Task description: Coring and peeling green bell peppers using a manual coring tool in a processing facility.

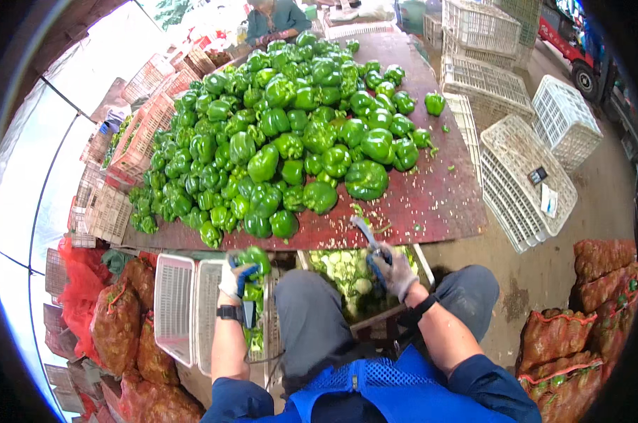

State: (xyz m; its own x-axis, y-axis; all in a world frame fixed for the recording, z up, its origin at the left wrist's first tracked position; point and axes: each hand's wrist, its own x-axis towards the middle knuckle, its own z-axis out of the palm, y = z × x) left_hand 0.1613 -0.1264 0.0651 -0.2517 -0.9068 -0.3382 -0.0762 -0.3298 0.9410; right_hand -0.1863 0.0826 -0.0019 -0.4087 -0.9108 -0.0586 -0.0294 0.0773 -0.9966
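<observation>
My left hand, in a white and blue work glove, grips a green bell pepper above a plastic crate that has green peppers inside. In my gloved right hand is a knife with a curved blade, its tip pointing away over the near table edge. Below that hand, between my knees, a crate holds pale green pepper cores and scraps. Beyond both hands, a large heap of green bell peppers covers much of the red-brown table.
Red mesh sacks stand at left, and more mesh sacks at right. Stacked plastic crates line the table's right side; others line its left. A person sits at the far end. A red vehicle stands at upper right.
</observation>
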